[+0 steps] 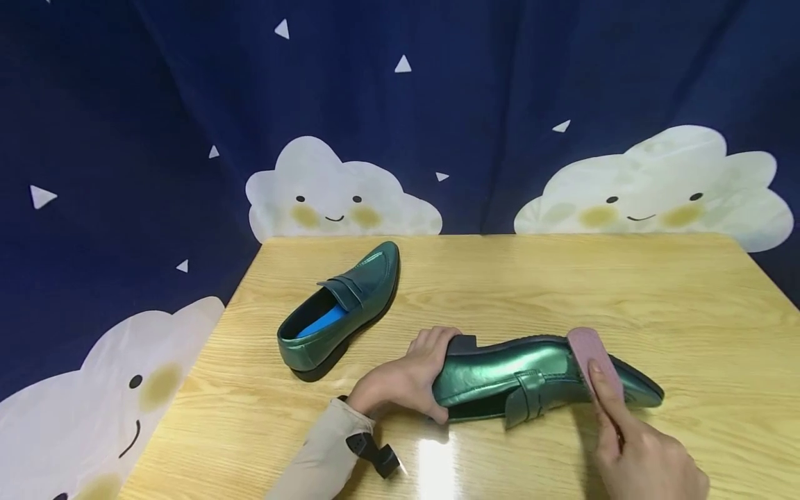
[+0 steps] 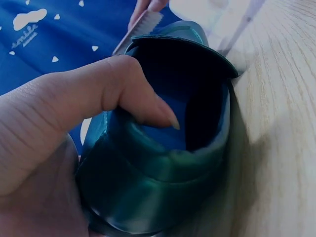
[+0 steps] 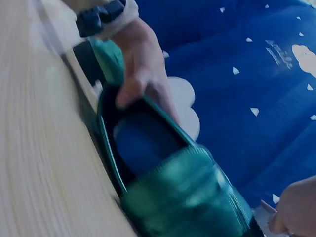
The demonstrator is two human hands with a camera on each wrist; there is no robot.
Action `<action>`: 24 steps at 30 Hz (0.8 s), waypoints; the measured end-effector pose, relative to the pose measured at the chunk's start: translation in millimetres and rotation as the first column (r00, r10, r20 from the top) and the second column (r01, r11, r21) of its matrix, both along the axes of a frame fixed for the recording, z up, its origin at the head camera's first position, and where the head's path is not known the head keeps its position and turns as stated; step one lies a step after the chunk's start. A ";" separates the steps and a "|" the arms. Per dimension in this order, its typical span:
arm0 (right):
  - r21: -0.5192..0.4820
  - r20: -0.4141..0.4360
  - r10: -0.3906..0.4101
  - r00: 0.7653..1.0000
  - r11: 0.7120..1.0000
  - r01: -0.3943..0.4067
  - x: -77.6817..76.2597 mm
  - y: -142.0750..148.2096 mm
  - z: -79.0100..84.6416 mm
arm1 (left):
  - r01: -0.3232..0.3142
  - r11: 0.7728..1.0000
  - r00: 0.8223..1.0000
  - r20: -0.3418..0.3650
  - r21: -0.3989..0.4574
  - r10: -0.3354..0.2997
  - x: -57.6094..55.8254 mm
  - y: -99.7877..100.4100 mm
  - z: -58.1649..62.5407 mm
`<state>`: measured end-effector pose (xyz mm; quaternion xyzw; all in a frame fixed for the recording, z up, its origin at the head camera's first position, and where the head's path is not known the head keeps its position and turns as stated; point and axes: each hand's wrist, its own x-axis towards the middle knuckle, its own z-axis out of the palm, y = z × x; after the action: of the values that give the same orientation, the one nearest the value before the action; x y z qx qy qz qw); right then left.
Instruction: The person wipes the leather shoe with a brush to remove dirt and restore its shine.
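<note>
A shiny green loafer (image 1: 494,371) lies tipped on its side on the table, toe to the right and sole facing away. My left hand (image 1: 412,378) grips its heel end; in the left wrist view the thumb (image 2: 143,101) hooks over the rim into the opening. With my right hand (image 1: 653,455) I hold a shoe brush (image 1: 590,347) by its pink back, the thumb lying along it. White bristles (image 2: 148,24) show in the left wrist view. The brush lies across the loafer's side near the toe. In the right wrist view only part of the right hand (image 3: 296,207) appears.
Another green loafer (image 1: 369,288) with a blue insole stands upright at the back left of the wooden table (image 1: 562,285). Behind the table hangs a dark blue curtain (image 1: 475,104) printed with clouds and triangles. A black device (image 1: 375,451) is strapped on the left wrist.
</note>
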<state>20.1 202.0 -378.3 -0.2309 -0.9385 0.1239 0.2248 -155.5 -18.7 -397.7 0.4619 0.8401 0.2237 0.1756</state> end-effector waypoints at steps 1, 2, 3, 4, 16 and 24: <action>0.001 -0.013 0.030 0.999 1.000 -0.030 -0.8 -2.1 -1.4 | 0.001 1.000 1.000 -0.002 0.000 -0.001 -0.3 -0.3 0.7; 0.004 -0.029 0.066 0.997 0.998 -0.066 -1.6 -6.1 -3.4 | 0.003 1.000 1.000 -0.005 0.001 -0.003 -0.5 -0.3 1.1; 0.008 -0.040 0.110 0.993 0.994 -0.110 -2.6 -11.7 -5.7 | 0.006 1.000 1.000 -0.011 0.001 -0.006 -0.6 -0.2 1.3; 0.023 -0.060 0.159 0.985 0.987 -0.158 -3.5 -18.0 -8.7 | 0.010 1.000 1.000 -0.011 0.002 -0.010 -0.4 -0.2 1.5; 0.061 0.085 0.419 0.904 0.903 -0.425 -2.4 -91.9 -22.9 | -0.006 0.999 0.999 0.033 0.043 0.004 1.3 -3.4 1.3; 0.147 -0.097 0.387 0.917 0.917 -0.372 -11.9 -37.7 -20.6 | -0.004 0.999 1.000 -0.015 0.047 0.005 2.4 -0.2 0.5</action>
<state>8.1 164.3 -398.9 -0.0214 -0.9555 0.1201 0.2686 -153.1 -18.9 -397.2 0.4654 0.8370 0.2402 0.1581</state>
